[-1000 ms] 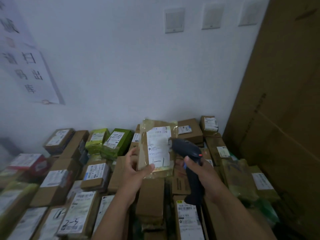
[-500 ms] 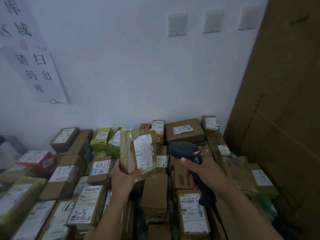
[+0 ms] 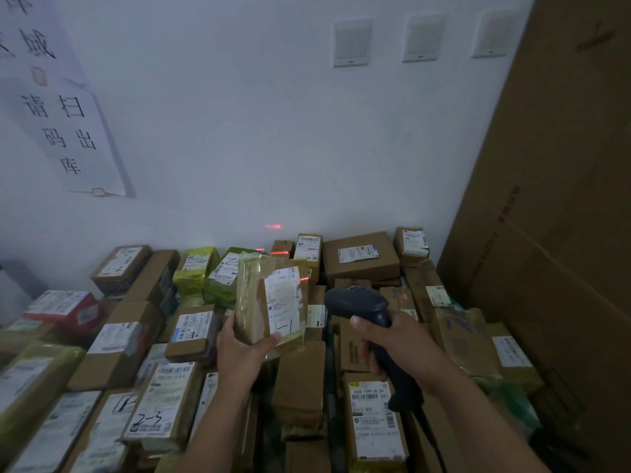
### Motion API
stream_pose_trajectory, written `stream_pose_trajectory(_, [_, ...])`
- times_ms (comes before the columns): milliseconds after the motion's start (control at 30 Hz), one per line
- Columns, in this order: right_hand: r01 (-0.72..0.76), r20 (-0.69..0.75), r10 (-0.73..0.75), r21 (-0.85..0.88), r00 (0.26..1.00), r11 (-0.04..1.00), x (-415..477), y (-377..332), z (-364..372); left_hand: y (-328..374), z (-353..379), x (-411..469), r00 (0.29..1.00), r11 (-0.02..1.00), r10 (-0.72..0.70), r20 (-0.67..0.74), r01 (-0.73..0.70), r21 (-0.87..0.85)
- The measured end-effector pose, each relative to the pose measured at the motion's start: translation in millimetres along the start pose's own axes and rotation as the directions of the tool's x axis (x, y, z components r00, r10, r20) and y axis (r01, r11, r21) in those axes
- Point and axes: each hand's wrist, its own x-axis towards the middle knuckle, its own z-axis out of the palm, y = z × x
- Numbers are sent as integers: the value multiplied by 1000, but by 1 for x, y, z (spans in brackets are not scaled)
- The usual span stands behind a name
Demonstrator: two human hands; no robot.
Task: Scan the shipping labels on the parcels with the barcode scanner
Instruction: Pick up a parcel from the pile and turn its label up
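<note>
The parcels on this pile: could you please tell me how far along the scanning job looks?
Done: nothing shows which parcels are scanned, though several carry handwritten marks. In hand: the left hand holds a taped parcel upright while the right hand grips the barcode scanner; its red beam only clips the shipping label at its upper right edge and spills onto the wall. Left: the pile of parcels below.

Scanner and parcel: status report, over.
Left grip holds parcel. Right grip holds scanner. Red beam catches label edge, spills to wall. Nothing between.
</note>
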Motion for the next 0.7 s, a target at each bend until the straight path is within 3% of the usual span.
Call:
stream_pose_trajectory(200, [-9,-145,22,90,989,996,13,2,-19,32,22,-11,999,999,-39,37,38,26])
stream_pose_trajectory(367, [8,-307,57,206,950,979,43,-9,-49,54,65,4,976,998,-22,217,10,56])
stream_pose_trajectory(500, [37,-337,56,264,940,964,71,-13,-72,74,110,16,934,989,2,357,-53,135])
stream_pose_trajectory(700, [-56,-342,175,331,923,942,97,18,-89,57,156,24,864,979,-122,488,25,200])
